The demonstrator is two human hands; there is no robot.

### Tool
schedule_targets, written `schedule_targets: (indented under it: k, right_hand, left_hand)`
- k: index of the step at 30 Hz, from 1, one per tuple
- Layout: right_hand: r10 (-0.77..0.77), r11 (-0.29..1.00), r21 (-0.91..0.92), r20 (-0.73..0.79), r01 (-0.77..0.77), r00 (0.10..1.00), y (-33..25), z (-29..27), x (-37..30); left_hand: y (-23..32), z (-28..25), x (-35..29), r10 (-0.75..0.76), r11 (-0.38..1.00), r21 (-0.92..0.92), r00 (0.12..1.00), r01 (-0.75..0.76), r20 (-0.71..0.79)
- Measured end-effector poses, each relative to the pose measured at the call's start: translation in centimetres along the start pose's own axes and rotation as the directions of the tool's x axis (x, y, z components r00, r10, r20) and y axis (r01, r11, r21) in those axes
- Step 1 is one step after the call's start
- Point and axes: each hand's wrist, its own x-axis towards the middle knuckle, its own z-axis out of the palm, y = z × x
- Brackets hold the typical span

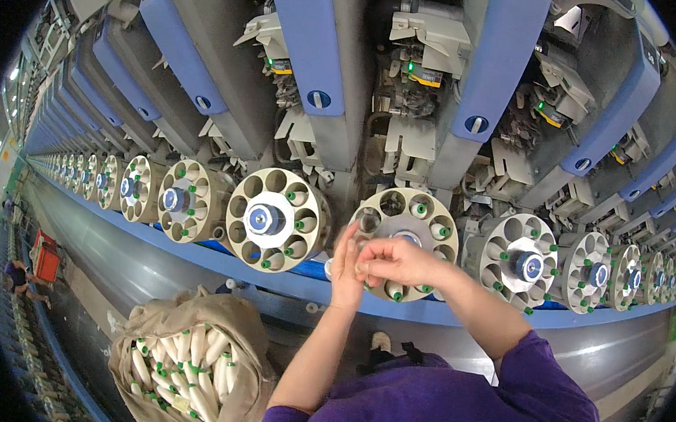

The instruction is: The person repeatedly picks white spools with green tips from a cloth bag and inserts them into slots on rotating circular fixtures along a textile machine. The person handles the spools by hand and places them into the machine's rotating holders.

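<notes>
My left hand (346, 270) and my right hand (399, 261) meet in front of a round cream bobbin magazine (446, 230). The left one points up with its fingers stretched, slightly blurred at the tips. Beside its palm, the right thumb and fingers are closed in a pinch; whatever they hold is too small to make out. White yarn bobbins with green tips, such as this bobbin (420, 209), stand in some of the magazine's round pockets. Its blue hub is mostly hidden behind the right hand.
A neighbouring magazine (242, 245) sits just left, another magazine (514, 225) to the right, in a long row. An open cloth sack (254, 323) full of bobbins stands low on the left. Blue machine panels (308, 42) rise behind. A person is near a red cart (46, 255) far left.
</notes>
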Motion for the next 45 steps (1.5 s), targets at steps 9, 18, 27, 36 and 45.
schedule_targets:
  k: [9,18,27,36,45]
  right_hand:
    - [0.069,0.975,0.214,-0.079,-0.051,0.994,-0.5,-3.6,1.2]
    - [0.179,0.977,0.091,0.142,-0.193,0.974,0.8,-3.5,0.7]
    - [-0.175,0.587,-0.809,-0.151,-0.02,0.973,5.9,-8.5,-2.2]
    - [0.3,0.949,-0.047,-0.182,-0.313,0.936,5.3,-3.3,-9.0]
    - [0.566,0.824,0.215,-0.325,-0.524,0.757,11.4,2.7,-10.6]
  left_hand:
    - [7.4,2.4,1.7,-0.429,0.892,-0.207,0.898,0.402,-0.101]
    - [8.0,0.1,2.3,-0.107,0.985,-0.132,0.994,0.11,0.035]
    - [-0.6,-3.7,-3.9,-0.277,0.581,0.812,0.925,-0.055,0.262]
    - [-3.2,0.1,-9.1,0.005,0.548,0.694,0.831,-0.467,0.556]
    - [-2.1,-0.9,-12.3,0.034,0.462,0.592,0.681,-0.66,0.732]
